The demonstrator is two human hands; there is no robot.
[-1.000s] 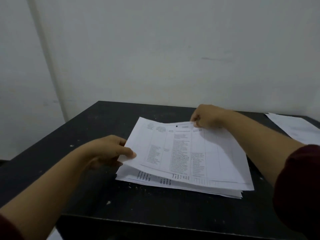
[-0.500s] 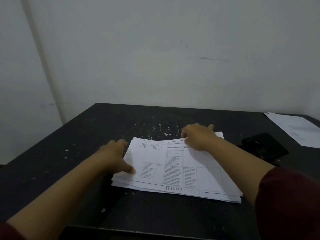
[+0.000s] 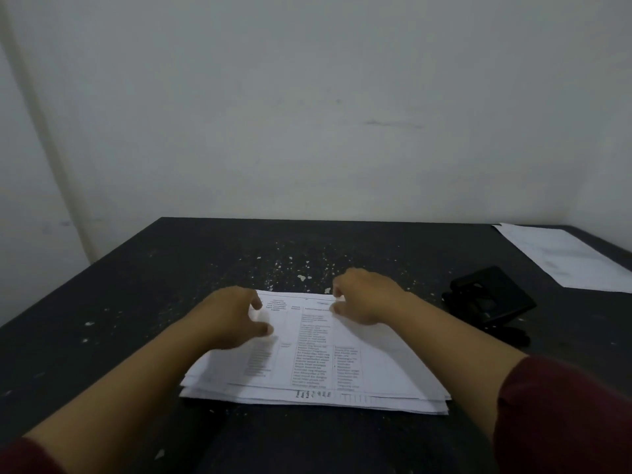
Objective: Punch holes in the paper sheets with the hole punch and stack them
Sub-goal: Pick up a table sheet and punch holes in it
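Stack of printed sheets [image 3: 318, 367] flat on the dark table [image 3: 143, 302], near the front edge. Left hand [image 3: 236, 316] over the stack's far-left corner, fingers loosely curled, thumb apart, pinching nothing visible. Right hand [image 3: 366, 295] at the far edge, fingertips curled down onto the top sheet. Black hole punch [image 3: 489, 302] just right of the right forearm. Loose sheets [image 3: 564, 258] at far right.
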